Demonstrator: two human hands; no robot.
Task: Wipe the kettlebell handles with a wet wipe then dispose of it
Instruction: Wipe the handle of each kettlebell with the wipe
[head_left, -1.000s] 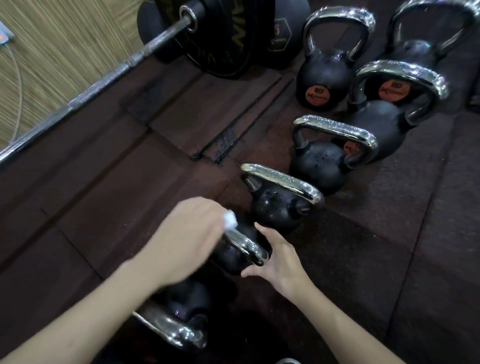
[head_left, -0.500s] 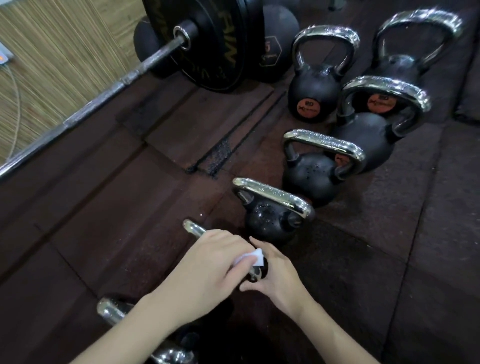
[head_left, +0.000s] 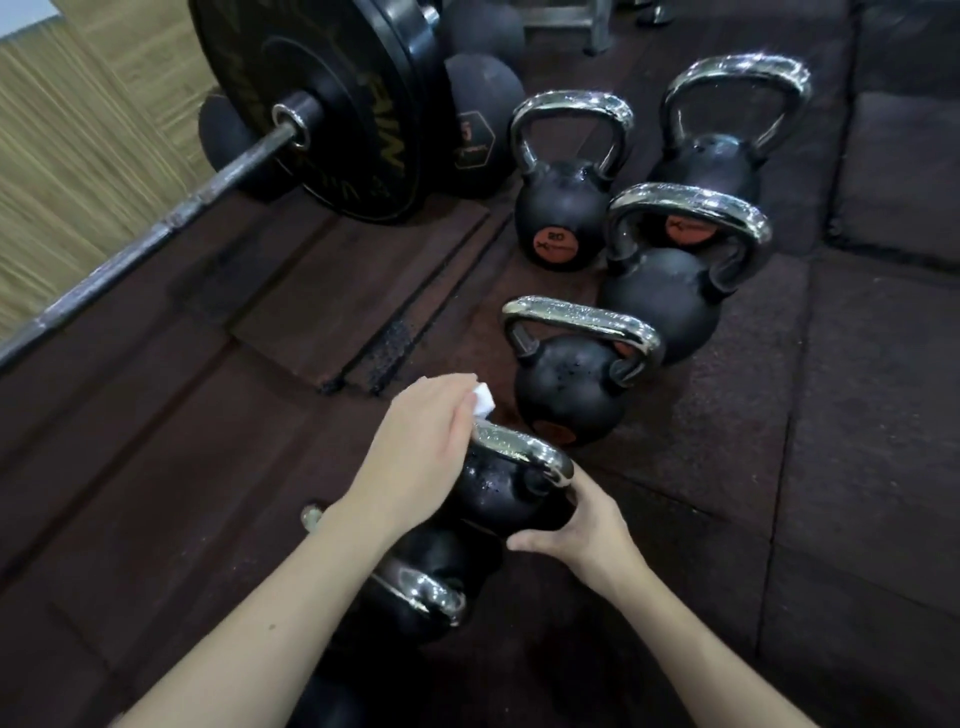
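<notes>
Several black kettlebells with chrome handles stand in a row on the dark floor. My left hand (head_left: 415, 457) pinches a folded white wet wipe (head_left: 483, 399) against the left end of the chrome handle (head_left: 524, 449) of one kettlebell (head_left: 498, 493). My right hand (head_left: 582, 525) cups that kettlebell's right side, fingers curled around the body. A smaller kettlebell (head_left: 426, 590) sits just nearer, partly under my left forearm.
Farther kettlebells (head_left: 571, 395) (head_left: 660, 301) (head_left: 561, 208) (head_left: 711, 166) continue the row to the upper right. A loaded barbell (head_left: 156, 234) with a black plate (head_left: 322, 104) lies to the left, a dark ball (head_left: 478, 130) behind it. Rubber floor (head_left: 831, 467) lies at the right.
Both hands left the nearer, smaller kettlebell and moved up to the one beyond it. The wipe went from that handle's right end to this handle's left end.
</notes>
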